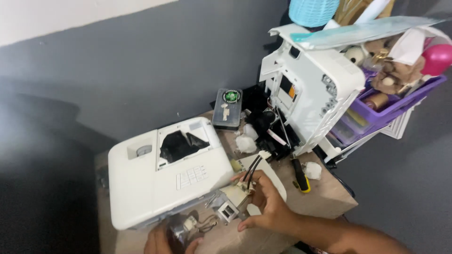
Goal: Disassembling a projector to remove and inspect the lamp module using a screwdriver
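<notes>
My right hand (266,202) pinches the lamp module (231,203) by its pale housing, just beside the white projector (160,183). Left hand (162,241) cups the lamp's reflector (181,228). Light, stiff, probably fragile; I'd grip the housing, not the black wires (252,168).

Two white projector bodies: one lying flat (165,171), one opened and standing on edge (310,94). One clear screw box (227,109). Three white wads of tissue: (245,143), (251,131) and (312,170). One screwdriver with a black and yellow handle (300,175). One purple tray (400,101), one pink ball (438,59), one blue basket (312,11). Two hands, (160,241) and (268,202); the lower one is partly cut off. The small parts they hold number perhaps two.
</notes>
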